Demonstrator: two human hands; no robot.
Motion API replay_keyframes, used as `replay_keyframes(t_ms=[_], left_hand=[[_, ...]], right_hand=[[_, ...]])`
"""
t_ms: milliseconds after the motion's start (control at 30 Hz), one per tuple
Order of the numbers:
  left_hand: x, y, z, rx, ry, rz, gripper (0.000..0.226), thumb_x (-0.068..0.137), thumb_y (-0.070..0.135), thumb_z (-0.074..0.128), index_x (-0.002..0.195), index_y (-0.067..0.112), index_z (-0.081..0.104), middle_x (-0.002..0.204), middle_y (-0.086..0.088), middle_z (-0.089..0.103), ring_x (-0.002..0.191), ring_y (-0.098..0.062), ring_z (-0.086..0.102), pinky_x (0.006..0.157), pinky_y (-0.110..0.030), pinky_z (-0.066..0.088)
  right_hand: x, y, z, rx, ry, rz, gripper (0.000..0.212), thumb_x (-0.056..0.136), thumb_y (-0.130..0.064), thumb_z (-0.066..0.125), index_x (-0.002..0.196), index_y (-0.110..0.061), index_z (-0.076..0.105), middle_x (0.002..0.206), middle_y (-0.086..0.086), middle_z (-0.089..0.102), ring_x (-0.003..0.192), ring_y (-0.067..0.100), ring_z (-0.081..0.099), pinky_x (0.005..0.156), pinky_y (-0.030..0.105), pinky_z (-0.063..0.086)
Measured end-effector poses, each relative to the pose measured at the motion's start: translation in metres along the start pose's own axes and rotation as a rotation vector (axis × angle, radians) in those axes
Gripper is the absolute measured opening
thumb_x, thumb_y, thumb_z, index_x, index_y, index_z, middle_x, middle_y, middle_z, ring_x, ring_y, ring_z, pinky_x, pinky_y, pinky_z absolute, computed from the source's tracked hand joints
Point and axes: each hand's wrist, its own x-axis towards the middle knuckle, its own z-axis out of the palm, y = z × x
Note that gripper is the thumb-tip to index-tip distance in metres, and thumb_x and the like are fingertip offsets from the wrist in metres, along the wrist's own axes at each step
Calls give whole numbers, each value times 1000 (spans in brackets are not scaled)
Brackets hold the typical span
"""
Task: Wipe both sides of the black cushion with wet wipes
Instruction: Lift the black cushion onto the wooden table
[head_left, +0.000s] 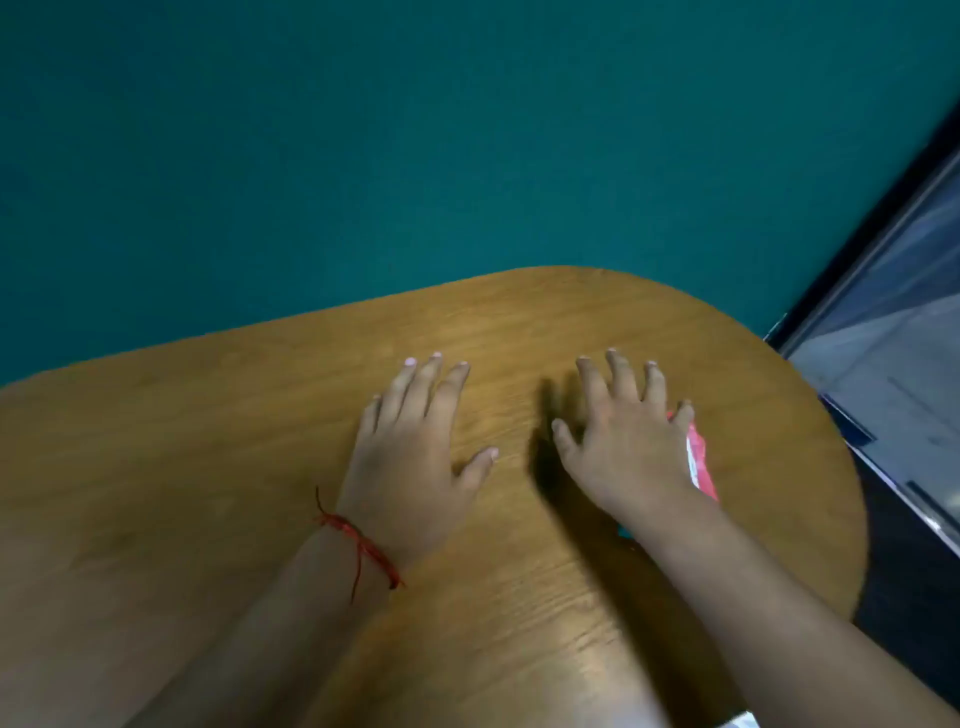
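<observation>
Packet: we note a pink packet (698, 460) on the right part of the tabletop (208, 467), mostly hidden by the right hand; print unreadable.
Right hand (628, 441): fingers straight and spread, gripping nothing, its outer edge over the packet; contact we cannot tell.
Left hand (410, 452): flat on the tabletop, fingers straight, holding nothing.
Left wrist: red thread (363, 545) tied round.
Surroundings: wooden top with a rounded end; teal surface (363, 130) beyond.

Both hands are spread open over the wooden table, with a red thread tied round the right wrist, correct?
Not quite: the head view shows the red thread round the left wrist, not the right. The left hand and right hand are indeed spread open over the wooden table.
</observation>
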Motion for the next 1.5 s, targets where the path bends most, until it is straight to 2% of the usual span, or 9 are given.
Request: replay_keyframes(t_ms=[233, 433, 600, 733, 967, 1200, 1267, 1400, 1500], left_hand=[[-42, 58, 1, -259, -160, -70, 74, 98, 57, 59, 161, 35, 28, 165, 14, 30, 153, -11, 24, 123, -41, 31], [-29, 122, 40, -401, -326, -77, 59, 98, 38, 59, 154, 36, 40, 156, 5, 45, 141, -25, 44, 118, -37, 37], [-3, 177, 77, -291, -417, -146, 77, 82, 70, 51, 151, 40, 36, 153, -6, 43, 137, -38, 47, 115, -49, 40], [6, 184, 91, -153, -320, -80, 81, 85, 73, 56, 156, 41, 32, 162, -9, 32, 135, -41, 45, 113, -48, 41], [-23, 131, 69, -22, -335, 46, 67, 85, 63, 53, 148, 44, 42, 147, -6, 52, 120, -44, 54, 101, -49, 50], [-82, 70, 39, 153, -278, -48, 62, 92, 66, 47, 150, 43, 41, 156, -14, 46, 112, -56, 56, 99, -57, 49], [-95, 61, 32, 157, -258, -87, 56, 95, 58, 56, 148, 43, 42, 151, -13, 50, 112, -54, 56, 98, -57, 50], [-111, 55, 22, 199, -225, -193, 60, 88, 65, 46, 144, 42, 41, 134, -20, 57, 109, -53, 56, 94, -56, 51], [-118, 84, 21, 293, -152, -186, 58, 91, 44, 60, 145, 26, 48, 138, -24, 53, 116, -54, 52, 94, -60, 48]], right_hand=[[-49, 16, 11, 92, -47, 178, 86, 96, -59, 58, 165, -33, 14, 176, 1, 4, 155, 46, 15, 113, 62, 38], [-87, 61, 7, 539, 83, 70, 70, 91, -27, 72, 155, -20, 44, 160, 4, 39, 144, 31, 41, 118, 43, 39], [-130, 115, 1, 689, 88, 111, 55, 102, -28, 64, 153, -27, 44, 149, -7, 45, 134, 13, 48, 103, 27, 43], [-153, 147, 6, 636, 95, 167, 57, 102, -34, 63, 154, -30, 42, 154, -13, 38, 140, 15, 40, 106, 36, 46], [-198, 201, 14, 635, 160, 332, 57, 99, -32, 63, 153, -27, 44, 156, -9, 41, 142, 20, 36, 111, 53, 45], [-226, 204, 7, 610, 219, 359, 58, 98, -32, 62, 153, -28, 45, 158, -7, 42, 144, 23, 37, 113, 51, 42], [-234, 202, 5, 601, 233, 363, 58, 98, -32, 62, 153, -28, 44, 158, -7, 42, 145, 23, 37, 112, 50, 40], [-251, 202, 3, 598, 237, 353, 59, 98, -33, 62, 154, -27, 44, 160, -6, 41, 146, 24, 36, 113, 51, 39], [-264, 209, 1, 605, 239, 356, 60, 99, -33, 62, 155, -27, 43, 160, -6, 41, 146, 24, 37, 113, 51, 40]])
